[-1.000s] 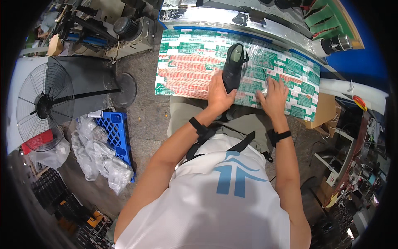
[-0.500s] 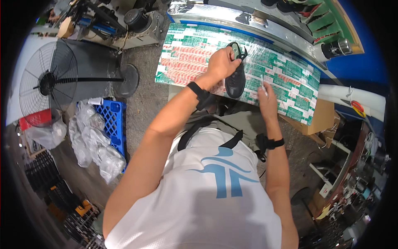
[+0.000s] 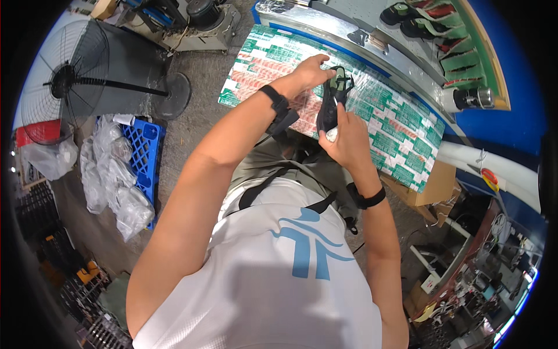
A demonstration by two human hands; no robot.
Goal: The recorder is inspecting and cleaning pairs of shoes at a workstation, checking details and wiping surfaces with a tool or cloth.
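Observation:
A black shoe (image 3: 327,113) with a greenish inside and loose laces lies on the taped tabletop, toe toward me. My left hand (image 3: 311,72) is at its heel end; thumb and index finger are spread apart, and the thumb tip meets the shoe's collar. Its other fingers are partly hidden. Over the front of the shoe, my right hand (image 3: 350,139) is closed on a thin, white pen-like tool (image 3: 335,100), whose light tip shows beyond the index finger against the upper. A white bit shows beside the thumb; whether it belongs to the tool I cannot tell.
Green, white and red printed tape covers the tabletop (image 3: 401,148). Behind it runs a shiny foil-covered ledge (image 3: 314,20). More dark shoes (image 3: 401,13) stand on a rack at far right. At left are a floor fan (image 3: 64,81) and a blue pallet (image 3: 142,154) with plastic bags.
My right hand has moved left with the tool, from beside the shoe to over its front. My left hand's pinch at the shoe opening has loosened, with thumb and index finger now apart.

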